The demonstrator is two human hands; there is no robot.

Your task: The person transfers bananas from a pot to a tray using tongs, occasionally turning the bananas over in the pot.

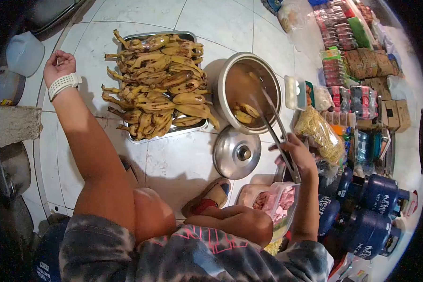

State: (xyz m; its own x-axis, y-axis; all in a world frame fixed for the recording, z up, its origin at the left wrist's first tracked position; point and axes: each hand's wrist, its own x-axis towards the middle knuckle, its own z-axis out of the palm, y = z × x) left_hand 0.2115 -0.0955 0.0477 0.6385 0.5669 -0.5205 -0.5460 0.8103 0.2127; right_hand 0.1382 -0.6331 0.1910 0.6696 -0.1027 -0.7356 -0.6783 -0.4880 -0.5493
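My right hand (293,151) is closed around a pair of long metal tongs (281,141). Their tips reach into a deep round pot (224,77) of brown liquid, where a few peeled-back yellow banana pieces (246,113) show near the rim. To the left of the pot, a metal tray (185,35) is heaped with several brown-spotted yellow bananas (157,84). My left hand (60,65) is held out beyond the tray's left side, fingers curled in, with nothing visible in it. A white watch band circles that wrist.
A metal lid (237,152) lies on the tiled floor (174,162) below the pot. At right are an egg carton (295,92), a noodle bag (319,136), a tub of pink meat (279,202), bottle packs (364,102) and blue gas cylinders (369,230). A plastic jug (26,54) stands left.
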